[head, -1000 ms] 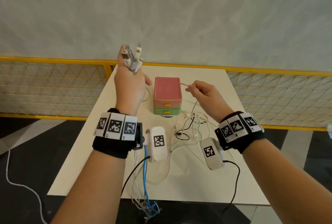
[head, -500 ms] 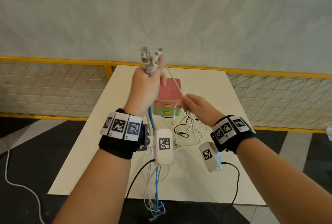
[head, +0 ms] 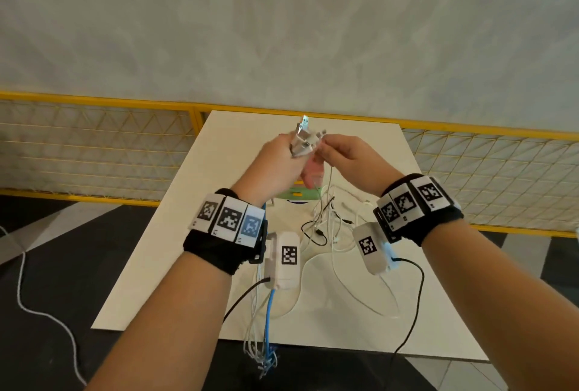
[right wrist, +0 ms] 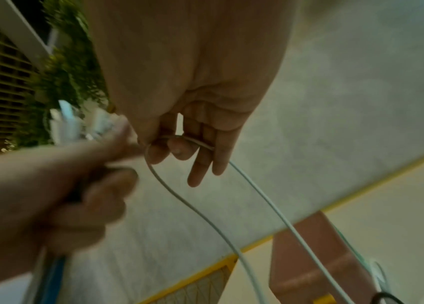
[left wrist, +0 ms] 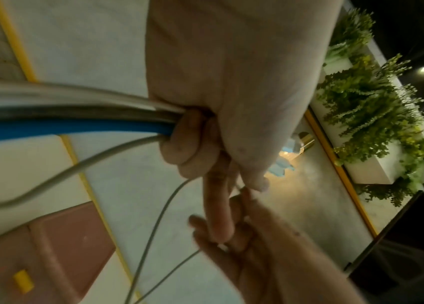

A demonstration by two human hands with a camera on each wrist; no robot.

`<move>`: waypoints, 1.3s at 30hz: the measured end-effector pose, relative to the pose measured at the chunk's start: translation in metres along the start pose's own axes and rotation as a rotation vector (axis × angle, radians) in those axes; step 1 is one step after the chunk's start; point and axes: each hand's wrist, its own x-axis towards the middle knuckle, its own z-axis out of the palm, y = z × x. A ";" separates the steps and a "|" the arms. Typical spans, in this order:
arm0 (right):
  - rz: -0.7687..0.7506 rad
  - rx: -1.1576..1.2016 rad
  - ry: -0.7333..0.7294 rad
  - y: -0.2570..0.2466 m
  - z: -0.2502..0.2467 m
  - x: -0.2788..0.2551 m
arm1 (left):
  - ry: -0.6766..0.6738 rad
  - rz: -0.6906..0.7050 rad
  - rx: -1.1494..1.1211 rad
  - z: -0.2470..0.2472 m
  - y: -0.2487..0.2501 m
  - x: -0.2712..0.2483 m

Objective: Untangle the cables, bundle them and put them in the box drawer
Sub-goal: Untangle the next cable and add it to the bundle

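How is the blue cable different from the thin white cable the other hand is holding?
The blue cable is thicker; the thin white cable is much slimmer. The blue cable sits gripped with other cables in the left hand; the thin white cable is pinched alone by the right hand. The blue cable hangs off the near edge of the table; the thin white cable drops toward the tangle on it. Both are held up off the table.

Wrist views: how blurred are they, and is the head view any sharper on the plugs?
Left wrist view: dim, the cables smear into streaks by the lens, though the left hand gripping them reads fairly well. Right wrist view: the left hand and plugs are motion-blurred; the white cable pinched by the right hand stays clear. Head view: evenly lit, plugs fairly sharp, edges bowed.
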 end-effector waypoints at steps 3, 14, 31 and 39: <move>-0.042 0.028 0.040 -0.013 -0.009 -0.002 | -0.007 -0.032 -0.074 0.001 -0.004 0.000; 0.119 0.081 0.000 0.053 0.025 -0.008 | 0.495 0.006 -0.400 -0.034 0.010 0.000; 0.014 -0.032 -0.041 0.027 0.013 0.013 | 0.265 0.003 -0.215 -0.019 0.012 -0.002; 0.179 -0.038 -0.017 0.075 0.035 0.011 | 0.343 -0.010 -0.269 -0.026 0.003 -0.002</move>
